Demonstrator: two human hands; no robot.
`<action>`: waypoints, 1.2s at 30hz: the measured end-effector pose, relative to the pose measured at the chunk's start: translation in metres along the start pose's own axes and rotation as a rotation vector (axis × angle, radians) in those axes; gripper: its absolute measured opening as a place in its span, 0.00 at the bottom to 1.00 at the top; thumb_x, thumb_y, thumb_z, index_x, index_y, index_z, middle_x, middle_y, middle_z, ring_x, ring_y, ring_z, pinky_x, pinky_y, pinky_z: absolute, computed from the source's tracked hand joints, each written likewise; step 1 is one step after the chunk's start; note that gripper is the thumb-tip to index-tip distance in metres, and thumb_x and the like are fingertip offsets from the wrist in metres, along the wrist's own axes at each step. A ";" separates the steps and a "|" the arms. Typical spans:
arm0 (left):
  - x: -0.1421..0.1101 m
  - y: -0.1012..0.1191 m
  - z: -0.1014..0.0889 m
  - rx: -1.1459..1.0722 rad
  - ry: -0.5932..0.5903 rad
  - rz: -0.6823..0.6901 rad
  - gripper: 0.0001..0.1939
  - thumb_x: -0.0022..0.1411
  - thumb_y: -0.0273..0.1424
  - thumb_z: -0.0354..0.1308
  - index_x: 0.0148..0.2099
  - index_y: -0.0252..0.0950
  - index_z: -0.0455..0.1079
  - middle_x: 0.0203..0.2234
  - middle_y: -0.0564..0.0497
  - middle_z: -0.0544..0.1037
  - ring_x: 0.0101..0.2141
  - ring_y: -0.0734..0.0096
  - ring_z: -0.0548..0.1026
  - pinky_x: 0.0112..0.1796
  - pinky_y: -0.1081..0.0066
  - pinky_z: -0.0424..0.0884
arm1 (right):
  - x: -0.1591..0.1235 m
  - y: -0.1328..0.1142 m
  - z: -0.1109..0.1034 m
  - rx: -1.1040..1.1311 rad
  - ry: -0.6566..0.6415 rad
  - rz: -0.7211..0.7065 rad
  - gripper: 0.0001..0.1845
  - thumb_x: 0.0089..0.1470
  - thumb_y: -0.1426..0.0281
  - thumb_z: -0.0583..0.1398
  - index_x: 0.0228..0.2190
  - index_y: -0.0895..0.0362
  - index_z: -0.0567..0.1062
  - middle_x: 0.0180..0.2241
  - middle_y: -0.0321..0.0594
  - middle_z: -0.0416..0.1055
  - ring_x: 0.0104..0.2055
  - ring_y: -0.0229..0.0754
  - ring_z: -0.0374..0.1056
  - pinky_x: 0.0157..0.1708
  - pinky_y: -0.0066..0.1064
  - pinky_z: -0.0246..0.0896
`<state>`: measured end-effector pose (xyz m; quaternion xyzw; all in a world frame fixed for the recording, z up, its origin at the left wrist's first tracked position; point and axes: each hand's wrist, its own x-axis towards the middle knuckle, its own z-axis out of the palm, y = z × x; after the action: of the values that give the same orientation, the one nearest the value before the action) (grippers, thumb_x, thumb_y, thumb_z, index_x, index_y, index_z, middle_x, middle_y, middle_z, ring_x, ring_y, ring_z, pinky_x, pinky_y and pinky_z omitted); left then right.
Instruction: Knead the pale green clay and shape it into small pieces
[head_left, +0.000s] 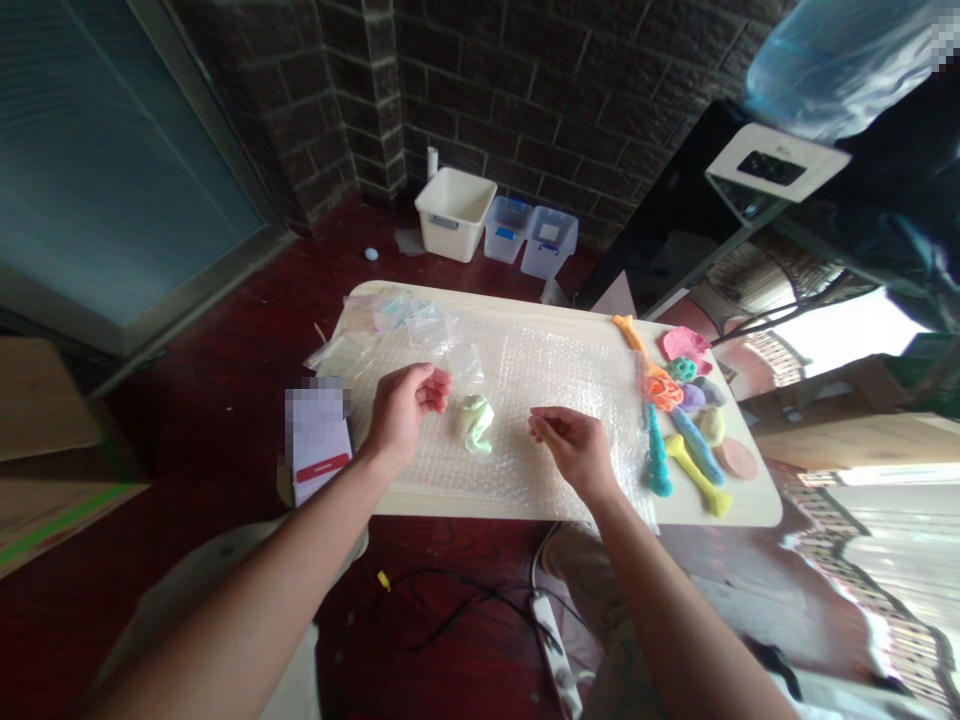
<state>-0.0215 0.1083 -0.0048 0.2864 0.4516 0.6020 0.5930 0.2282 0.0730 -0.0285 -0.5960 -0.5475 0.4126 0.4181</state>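
Note:
A crumpled lump of pale green modelling clay [477, 424] lies on a sheet of bubble wrap [517, 375] between my two hands, touched by neither. Just left of it, my left hand [401, 412] hovers with its fingers loosely bent and nothing visible in them. On the other side, my right hand [574, 443] is above the bubble wrap, its fingers curled in towards the thumb. No object shows at those fingertips.
Colourful clay pieces crowd the table's right end, among them a yellow bone-shaped piece [699, 477] and a pink piece [684, 346]. Clear plastic bags [412, 318] lie at the back left. Plastic bins [454, 215] stand behind the table; a power strip [555, 655] is on the floor.

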 end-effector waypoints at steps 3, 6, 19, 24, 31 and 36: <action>0.000 -0.001 0.000 0.003 -0.002 0.000 0.12 0.57 0.36 0.62 0.28 0.32 0.76 0.23 0.48 0.78 0.23 0.71 0.72 0.25 0.71 0.67 | -0.001 -0.003 -0.001 -0.059 -0.002 -0.009 0.22 0.56 0.53 0.67 0.38 0.60 0.84 0.27 0.46 0.81 0.27 0.45 0.77 0.29 0.36 0.74; 0.000 -0.002 0.000 0.011 -0.006 0.001 0.12 0.57 0.36 0.62 0.28 0.32 0.76 0.23 0.48 0.78 0.23 0.71 0.72 0.25 0.72 0.67 | 0.000 -0.005 -0.001 -0.154 0.004 -0.051 0.19 0.59 0.55 0.65 0.38 0.59 0.84 0.29 0.47 0.82 0.30 0.46 0.79 0.31 0.37 0.75; -0.002 -0.006 -0.005 0.184 0.006 0.013 0.11 0.57 0.36 0.62 0.31 0.33 0.77 0.26 0.48 0.79 0.25 0.69 0.73 0.27 0.71 0.68 | 0.009 -0.017 0.021 -0.419 0.002 -0.243 0.09 0.62 0.67 0.62 0.33 0.55 0.82 0.31 0.43 0.81 0.31 0.44 0.77 0.34 0.34 0.71; -0.006 -0.015 -0.012 0.526 -0.103 0.179 0.11 0.53 0.29 0.66 0.41 0.37 0.80 0.37 0.47 0.82 0.35 0.64 0.76 0.34 0.71 0.70 | 0.014 -0.014 0.028 -0.546 -0.034 -0.347 0.10 0.62 0.75 0.60 0.37 0.57 0.83 0.34 0.45 0.79 0.31 0.43 0.73 0.34 0.33 0.68; -0.010 -0.021 -0.007 0.795 -0.277 0.434 0.17 0.58 0.27 0.66 0.50 0.42 0.80 0.45 0.45 0.79 0.44 0.57 0.77 0.46 0.62 0.72 | 0.015 -0.009 0.030 -0.544 -0.057 -0.368 0.15 0.59 0.78 0.59 0.41 0.56 0.84 0.38 0.46 0.78 0.33 0.43 0.74 0.37 0.35 0.71; -0.007 -0.024 -0.003 0.850 -0.332 0.495 0.10 0.63 0.29 0.63 0.47 0.41 0.80 0.44 0.44 0.79 0.48 0.54 0.77 0.53 0.58 0.69 | 0.012 -0.012 0.026 -0.498 -0.049 -0.357 0.18 0.54 0.80 0.59 0.43 0.55 0.83 0.38 0.44 0.79 0.32 0.42 0.73 0.36 0.34 0.71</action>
<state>-0.0126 0.0986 -0.0263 0.6919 0.4747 0.4342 0.3277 0.2007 0.0871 -0.0251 -0.5643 -0.7378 0.2000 0.3119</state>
